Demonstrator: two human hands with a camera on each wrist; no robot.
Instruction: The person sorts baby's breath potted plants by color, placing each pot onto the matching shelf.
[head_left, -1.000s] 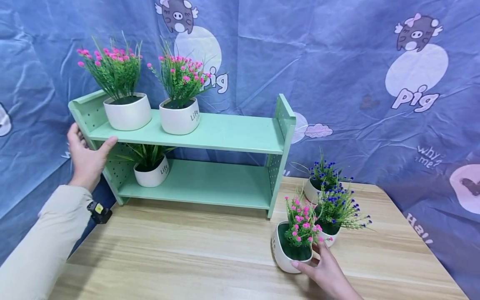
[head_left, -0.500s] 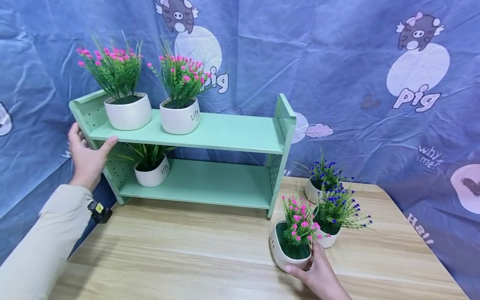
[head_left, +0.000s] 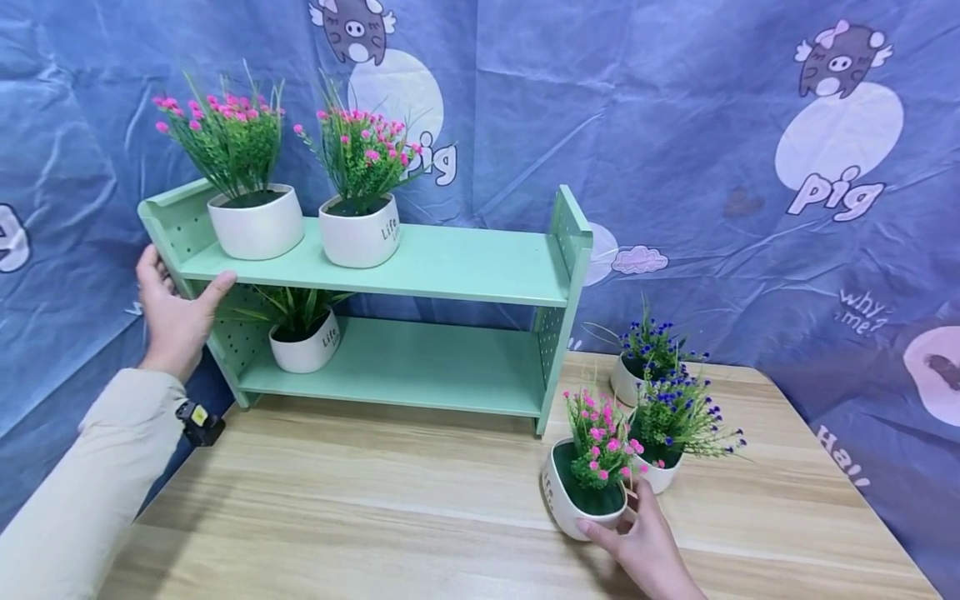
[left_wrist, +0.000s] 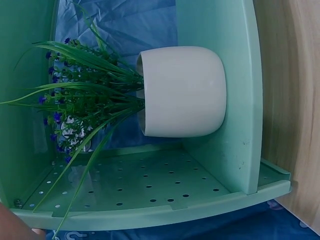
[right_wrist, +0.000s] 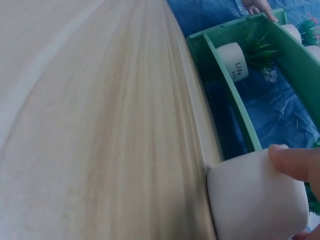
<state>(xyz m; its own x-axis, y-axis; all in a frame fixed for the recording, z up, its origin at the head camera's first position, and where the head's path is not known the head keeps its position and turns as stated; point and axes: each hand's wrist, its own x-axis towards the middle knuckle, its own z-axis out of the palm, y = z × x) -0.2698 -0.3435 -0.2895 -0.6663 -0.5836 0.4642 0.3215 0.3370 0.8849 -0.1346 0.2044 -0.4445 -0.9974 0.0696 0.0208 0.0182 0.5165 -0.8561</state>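
Observation:
My right hand (head_left: 643, 542) grips a white pot (head_left: 564, 500) with pink flowers by its right side, at the lower right of the head view. In the right wrist view the thumb (right_wrist: 295, 162) lies on the wall of that pot (right_wrist: 257, 200). The left hand (head_left: 176, 321) holds the left end panel of a green two-tier shelf (head_left: 450, 262), thumb at the front edge of the upper board. Two pots with pink flowers (head_left: 255, 225) (head_left: 360, 237) stand on the upper board. A third pot (head_left: 303, 346) sits at the left of the lower board.
Two white pots with blue flowers (head_left: 628, 382) (head_left: 660, 473) stand right of the shelf, the nearer one close behind the gripped pot. A wooden table (head_left: 360, 500) lies under everything, and a blue printed cloth (head_left: 675, 167) hangs behind.
The right hand and its pot have shifted slightly left, then slightly back to the right. The left hand keeps its place on the shelf.

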